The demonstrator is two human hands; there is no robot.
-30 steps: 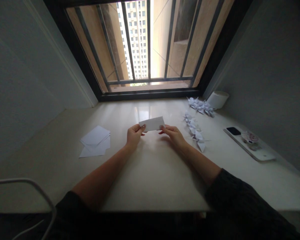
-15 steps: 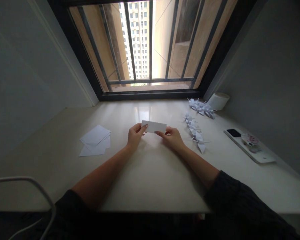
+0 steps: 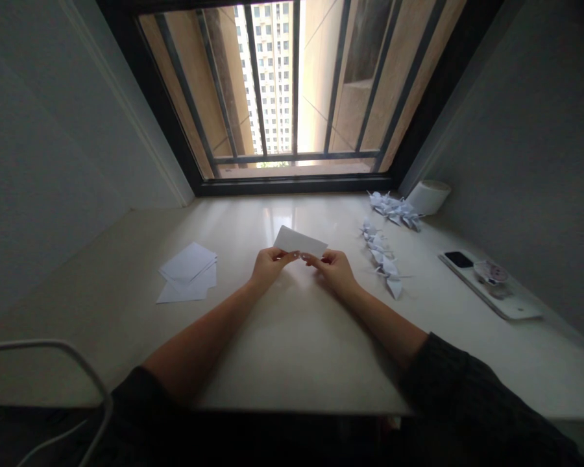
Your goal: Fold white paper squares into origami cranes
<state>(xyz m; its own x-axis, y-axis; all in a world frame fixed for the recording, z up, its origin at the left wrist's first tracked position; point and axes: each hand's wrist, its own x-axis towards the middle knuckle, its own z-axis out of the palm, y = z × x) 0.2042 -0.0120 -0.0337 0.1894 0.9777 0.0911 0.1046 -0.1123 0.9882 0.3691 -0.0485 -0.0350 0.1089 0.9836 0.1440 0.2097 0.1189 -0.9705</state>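
Note:
A folded piece of white paper (image 3: 299, 241) is held up over the middle of the white sill, tilted down to the right. My left hand (image 3: 271, 264) grips its lower left side, thumb along the bottom edge. My right hand (image 3: 335, 267) pinches it at the lower right. Both thumb tips meet near the middle of the bottom edge, and the other fingers are mostly hidden behind the paper. To the left lie several loose white paper sheets (image 3: 189, 271), overlapping. On the right stands a row of folded paper cranes (image 3: 382, 256).
More paper cranes (image 3: 394, 211) cluster at the back right, against a white roll (image 3: 429, 196). A phone (image 3: 489, 285) with a round grip lies at the right. A pale cable (image 3: 53, 344) loops over the front left edge. The barred window (image 3: 294, 187) closes off the back.
My left thumb has slid right along the bottom edge to meet the right thumb. The paper has tipped, its left end now higher. The view has shifted slightly.

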